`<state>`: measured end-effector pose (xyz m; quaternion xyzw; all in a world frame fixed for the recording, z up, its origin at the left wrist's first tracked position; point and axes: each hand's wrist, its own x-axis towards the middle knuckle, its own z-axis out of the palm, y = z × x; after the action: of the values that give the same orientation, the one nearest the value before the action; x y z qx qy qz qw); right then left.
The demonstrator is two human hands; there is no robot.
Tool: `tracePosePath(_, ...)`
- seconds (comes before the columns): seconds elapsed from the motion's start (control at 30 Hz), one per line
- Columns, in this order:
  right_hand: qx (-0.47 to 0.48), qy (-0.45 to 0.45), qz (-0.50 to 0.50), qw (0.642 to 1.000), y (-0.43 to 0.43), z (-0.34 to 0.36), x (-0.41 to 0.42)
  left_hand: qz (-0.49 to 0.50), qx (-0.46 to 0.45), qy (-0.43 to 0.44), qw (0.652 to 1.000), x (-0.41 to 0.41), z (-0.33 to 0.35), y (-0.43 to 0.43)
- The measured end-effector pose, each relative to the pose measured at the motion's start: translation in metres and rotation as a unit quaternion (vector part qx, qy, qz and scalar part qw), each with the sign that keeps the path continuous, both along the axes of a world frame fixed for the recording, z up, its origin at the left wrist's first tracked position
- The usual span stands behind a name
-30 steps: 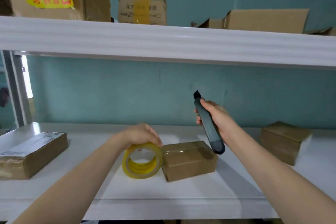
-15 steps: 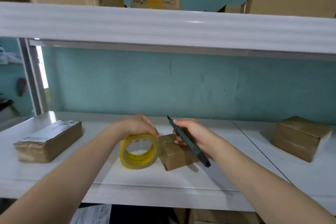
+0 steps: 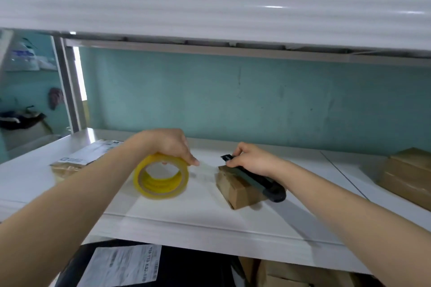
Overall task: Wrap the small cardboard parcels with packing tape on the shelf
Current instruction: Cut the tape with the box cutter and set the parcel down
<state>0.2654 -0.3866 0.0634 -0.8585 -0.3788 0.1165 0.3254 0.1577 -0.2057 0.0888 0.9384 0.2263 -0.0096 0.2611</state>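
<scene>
A small cardboard parcel [image 3: 240,190] lies in the middle of the white shelf [image 3: 186,219]. My left hand [image 3: 170,147] grips the top of an upright yellow roll of packing tape [image 3: 161,178], a short way left of the parcel. A clear strip of tape [image 3: 205,171] stretches from the roll to the parcel's top. My right hand [image 3: 253,158] holds a dark utility knife [image 3: 261,184] laid across the parcel's top, its tip by the strip.
A flat taped parcel with a white label [image 3: 77,161] lies at the left. A larger brown box [image 3: 408,176] sits at the right. The upper shelf [image 3: 210,14] hangs overhead with cartons on it. More boxes and a labelled dark bag [image 3: 126,265] lie below.
My left hand has pulled the roll away to the left, drawing out a strip of tape. My right hand has lowered the knife from mid-air onto the parcel's top.
</scene>
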Motion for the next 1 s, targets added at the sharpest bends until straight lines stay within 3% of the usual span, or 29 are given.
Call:
tracePosePath(0.23,-0.041,-0.003,0.054,0.998,0.000,0.008,0.000,0.005,-0.065,-0.009,0.998,-0.009,-0.017,0.003)
tracePosePath(0.4,-0.118,-0.043,0.100,0.987,0.010,0.016,-0.002,0.029,-0.032,-0.017,0.999,-0.012,-0.020,-0.006)
tracePosePath(0.63,-0.126,-0.039,0.106,0.986,0.019,0.014,0.002,0.024,-0.022,0.041,0.999,-0.016,-0.015,-0.020)
tracePosePath(0.83,-0.171,-0.042,0.133,0.975,0.027,0.017,0.001,0.034,0.016,0.036,0.999,-0.020,-0.014,-0.025)
tracePosePath(1.0,-0.169,-0.005,0.166,0.972,0.025,0.019,0.006,0.059,-0.024,0.007,0.998,-0.021,-0.015,-0.017)
